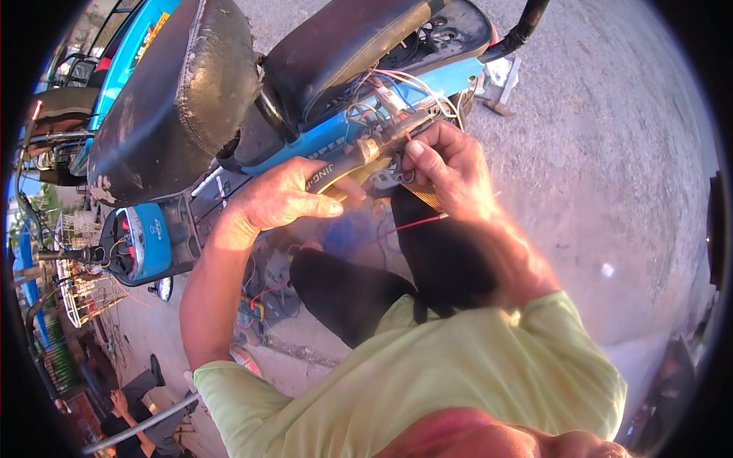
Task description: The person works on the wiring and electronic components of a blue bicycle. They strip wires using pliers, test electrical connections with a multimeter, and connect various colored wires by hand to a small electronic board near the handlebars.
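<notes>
My left hand [286, 195] is closed around the dark, yellow-edged handle of a plier-like hand tool [357, 156]. The tool's metal end points up and right, beside the open wiring of a blue electric bike. My right hand [450, 164] pinches a thin red wire [409, 138] between thumb and finger, close to the tool's metal end. Bundled white, blue and yellow wires [405, 80] spill out above it. A grey metal part [385, 181] shows just under the tool. Another red wire [416, 224] runs below my right wrist; where it ends is hidden.
The bike's black seats [175, 99] and blue frame [294, 145] fill the upper left. A hammer-like tool [504, 99] lies on the concrete ground [611, 153] to the right. Between my knees hangs a blurred blue thing [347, 233]. Another person [137, 416] is at lower left.
</notes>
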`<state>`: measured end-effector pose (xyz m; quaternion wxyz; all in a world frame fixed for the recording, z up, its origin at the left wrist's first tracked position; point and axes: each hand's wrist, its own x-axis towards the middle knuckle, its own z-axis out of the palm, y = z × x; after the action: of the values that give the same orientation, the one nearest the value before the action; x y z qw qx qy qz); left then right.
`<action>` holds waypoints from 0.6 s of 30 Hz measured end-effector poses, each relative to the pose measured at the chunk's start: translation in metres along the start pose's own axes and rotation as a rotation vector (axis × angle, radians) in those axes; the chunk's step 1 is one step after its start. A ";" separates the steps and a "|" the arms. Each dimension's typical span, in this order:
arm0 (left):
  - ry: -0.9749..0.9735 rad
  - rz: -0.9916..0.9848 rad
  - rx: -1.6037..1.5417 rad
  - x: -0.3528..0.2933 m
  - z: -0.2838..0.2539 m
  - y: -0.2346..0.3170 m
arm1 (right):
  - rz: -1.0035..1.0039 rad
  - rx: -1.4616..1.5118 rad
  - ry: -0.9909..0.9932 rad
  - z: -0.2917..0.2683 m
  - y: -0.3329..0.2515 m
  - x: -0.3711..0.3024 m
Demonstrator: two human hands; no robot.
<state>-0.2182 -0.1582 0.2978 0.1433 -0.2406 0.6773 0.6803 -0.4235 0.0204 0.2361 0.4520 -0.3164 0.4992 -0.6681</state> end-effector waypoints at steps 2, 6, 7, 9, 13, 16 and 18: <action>0.017 0.026 0.067 -0.001 0.003 0.000 | 0.010 -0.004 -0.009 0.000 0.001 0.000; 0.358 0.345 0.684 -0.002 0.035 0.011 | -0.028 -0.030 0.034 -0.002 0.004 0.002; 0.361 0.346 0.683 -0.005 0.044 0.009 | -0.010 -0.081 0.040 -0.001 0.003 0.001; 0.605 0.438 0.824 -0.010 0.059 0.002 | -0.011 -0.203 0.046 0.004 -0.004 -0.001; 0.661 0.404 0.949 -0.018 0.062 0.003 | 0.004 -0.335 0.027 0.008 -0.012 -0.002; 0.686 0.403 0.994 -0.020 0.056 -0.004 | -0.024 -0.318 0.048 0.004 0.006 0.001; 0.635 0.371 0.918 -0.020 0.049 -0.004 | -0.027 -0.276 0.040 0.004 0.006 0.000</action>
<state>-0.2055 -0.1068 0.3030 -0.0984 -0.2233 0.9432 0.2256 -0.4184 0.0183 0.2321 0.3850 -0.3688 0.5911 -0.6052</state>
